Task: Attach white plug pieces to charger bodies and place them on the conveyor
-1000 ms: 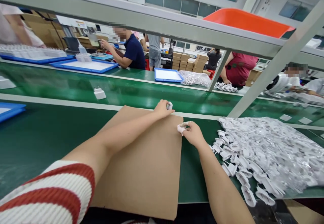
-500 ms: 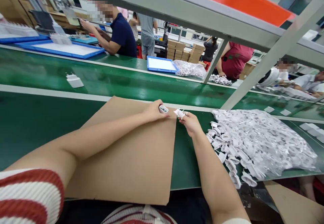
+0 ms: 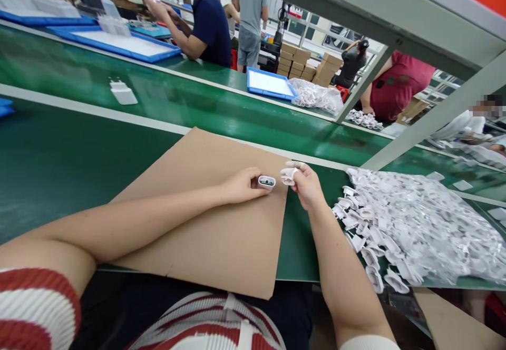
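My left hand is wrapped round a white charger housing, whose open oval end faces right and shows a green circuit board inside. Just across from it, my right hand pinches a white plug cover. A small space separates the two parts. Both hands are over the far right corner of a brown cardboard sheet on the green bench. To the right, many loose white plug covers spill from a clear plastic bag full of them.
A finished-looking white charger lies on the green conveyor belt beyond the cardboard. Blue-rimmed trays stand across the belt, where several people work. A slanted metal post rises behind the bag and carries an overhead beam.
The view has shifted right and tilted. My right hand has turned the plug cover so that its hollow side faces the housing. My left hand still holds the housing, its open end now more visible.
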{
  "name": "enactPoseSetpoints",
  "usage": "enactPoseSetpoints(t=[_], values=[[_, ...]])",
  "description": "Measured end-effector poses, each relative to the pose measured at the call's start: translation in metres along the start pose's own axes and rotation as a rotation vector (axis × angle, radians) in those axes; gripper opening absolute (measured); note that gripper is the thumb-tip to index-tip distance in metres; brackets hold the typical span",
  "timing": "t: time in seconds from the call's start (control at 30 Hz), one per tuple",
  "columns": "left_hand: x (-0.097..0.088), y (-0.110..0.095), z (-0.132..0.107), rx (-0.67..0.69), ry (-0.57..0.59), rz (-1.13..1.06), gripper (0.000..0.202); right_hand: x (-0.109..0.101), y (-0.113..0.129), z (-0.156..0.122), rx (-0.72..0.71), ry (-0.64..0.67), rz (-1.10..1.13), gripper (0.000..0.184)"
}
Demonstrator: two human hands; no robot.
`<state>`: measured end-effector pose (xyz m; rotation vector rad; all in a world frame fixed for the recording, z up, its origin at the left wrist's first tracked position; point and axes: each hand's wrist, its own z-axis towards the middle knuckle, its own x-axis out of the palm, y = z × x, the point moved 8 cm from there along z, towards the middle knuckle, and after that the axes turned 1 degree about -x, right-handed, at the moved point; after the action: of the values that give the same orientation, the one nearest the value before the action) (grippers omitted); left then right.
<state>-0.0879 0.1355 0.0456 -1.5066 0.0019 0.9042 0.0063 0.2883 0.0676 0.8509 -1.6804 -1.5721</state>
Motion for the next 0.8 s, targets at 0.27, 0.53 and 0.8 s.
enactPoseSetpoints(t=[0.27,0.53,0.8], values=[[0.000,0.005,0.000,0.034,0.011,-0.114,0.038,0.027,0.031,-0.025,-0.365,0.117,-0.521,0.024],[-0.001,0.008,0.003,0.046,0.009,-0.136,0.037,0.063,0.033,-0.038,-0.683,0.236,-1.146,0.027],[-0.002,0.010,0.003,0.025,0.020,-0.098,0.036,0.060,0.035,-0.039,-0.763,0.160,-1.155,0.030]])
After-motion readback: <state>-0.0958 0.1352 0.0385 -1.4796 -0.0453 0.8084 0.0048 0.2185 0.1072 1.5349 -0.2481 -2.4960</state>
